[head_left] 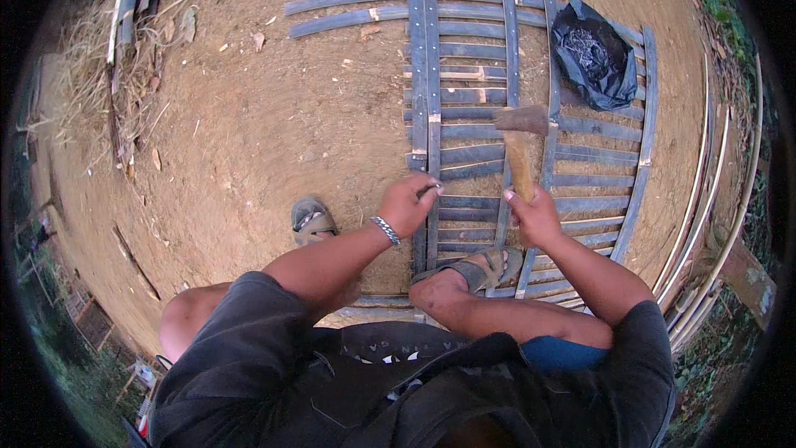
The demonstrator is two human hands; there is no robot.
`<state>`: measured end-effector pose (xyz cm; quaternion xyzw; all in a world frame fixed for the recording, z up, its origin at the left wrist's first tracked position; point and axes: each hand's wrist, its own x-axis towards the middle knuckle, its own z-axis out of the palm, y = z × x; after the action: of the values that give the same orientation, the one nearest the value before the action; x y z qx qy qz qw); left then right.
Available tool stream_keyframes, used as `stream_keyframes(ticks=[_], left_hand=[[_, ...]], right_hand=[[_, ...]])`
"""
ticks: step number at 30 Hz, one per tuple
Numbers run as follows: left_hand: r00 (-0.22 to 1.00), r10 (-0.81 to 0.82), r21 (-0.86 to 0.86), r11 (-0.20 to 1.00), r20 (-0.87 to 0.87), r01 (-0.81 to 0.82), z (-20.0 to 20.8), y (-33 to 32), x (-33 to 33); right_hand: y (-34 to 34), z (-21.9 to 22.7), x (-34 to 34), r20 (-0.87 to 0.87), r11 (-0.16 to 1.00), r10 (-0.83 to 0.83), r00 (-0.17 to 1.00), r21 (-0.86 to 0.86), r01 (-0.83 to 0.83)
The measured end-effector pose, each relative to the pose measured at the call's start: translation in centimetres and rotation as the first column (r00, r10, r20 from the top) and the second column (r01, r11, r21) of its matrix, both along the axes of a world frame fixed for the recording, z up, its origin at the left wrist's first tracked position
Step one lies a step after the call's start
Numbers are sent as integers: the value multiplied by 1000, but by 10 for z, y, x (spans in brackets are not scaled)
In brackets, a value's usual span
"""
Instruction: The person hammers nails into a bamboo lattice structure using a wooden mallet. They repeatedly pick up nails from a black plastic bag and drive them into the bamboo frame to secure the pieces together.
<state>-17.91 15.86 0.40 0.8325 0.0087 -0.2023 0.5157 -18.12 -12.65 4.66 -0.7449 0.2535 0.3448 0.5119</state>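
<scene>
My left hand (405,206), with a chain bracelet on its wrist, is closed in a pinch over the doubled long slat of a dark slatted panel (489,131). A small nail (437,187) seems to show at its fingertips, mostly hidden. In my right hand (537,217) is a hatchet (520,145), gripped by its wooden handle. Its rusty head is raised above the panel, up and to the right of my left hand. Rows of pale nail heads dot the doubled slat farther up.
An open black plastic bag (618,87) holding several nails (587,50) rests on the panel's far right. My sandalled foot (489,270) stands on the near slats. Long poles (705,199) lie along the right; split lengths (128,0) and dry grass are at far left.
</scene>
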Motion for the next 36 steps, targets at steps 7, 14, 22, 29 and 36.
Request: stream_keyframes(ticks=[7, 14, 22, 29, 36], left_hand=[[912, 372, 72, 919, 171, -388, -43, 27, 38], [914, 401, 1, 916, -56, -401, -27, 12, 66], [895, 428, -148, 884, -123, -443, -47, 12, 60], [914, 399, -92, 910, -79, -405, -51, 14, 59], [850, 468, -269, 809, -240, -522, -40, 12, 44]], right_hand=[[-25, -18, -10, -4, 973, -220, 975, -66, 220], [-34, -17, 2, 10, 964, -264, 965, -44, 264], [-28, -16, 8, 13, 967, -256, 967, 5, 255], [-26, -18, 7, 2, 970, -244, 970, 18, 243], [-29, -17, 5, -19, 972, -235, 972, -26, 235]])
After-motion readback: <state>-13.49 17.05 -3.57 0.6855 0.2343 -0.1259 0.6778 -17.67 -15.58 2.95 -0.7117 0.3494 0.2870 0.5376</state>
